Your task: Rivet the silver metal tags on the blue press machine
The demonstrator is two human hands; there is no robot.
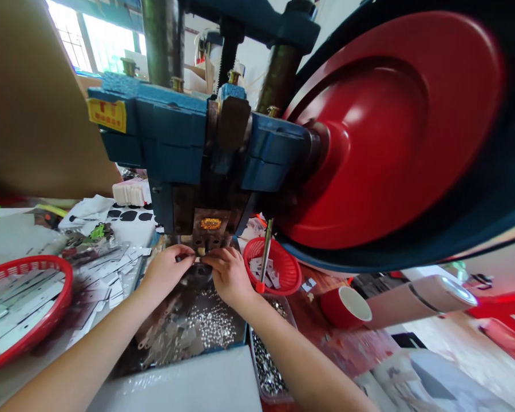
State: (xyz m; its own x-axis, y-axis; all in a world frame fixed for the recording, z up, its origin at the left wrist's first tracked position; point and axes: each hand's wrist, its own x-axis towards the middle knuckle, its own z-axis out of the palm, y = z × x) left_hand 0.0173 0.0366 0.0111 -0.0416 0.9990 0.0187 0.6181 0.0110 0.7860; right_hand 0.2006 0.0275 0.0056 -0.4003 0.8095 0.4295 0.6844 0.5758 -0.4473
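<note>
Both hands are at the tool of a blue press (171, 134), under its ram block (212, 226). My left hand (166, 266) has its thumb and fingers pinched close to the die; what they hold is too small to make out. My right hand (230, 274) comes in from the other side, its fingers bent together at the same spot, and their tips hide whatever is between them. Just below the hands, small shiny metal pieces (212, 326) and flat thin plates (178, 340) lie spread on the dark press bed (154, 320).
A big red flywheel (395, 137) overhangs the right. Red baskets of flat parts stand at left (64, 303) and behind my right hand (289, 269). A clear tub of metal bits (268, 366), a red cup (341, 306) and a pink flask (412, 302) are at right.
</note>
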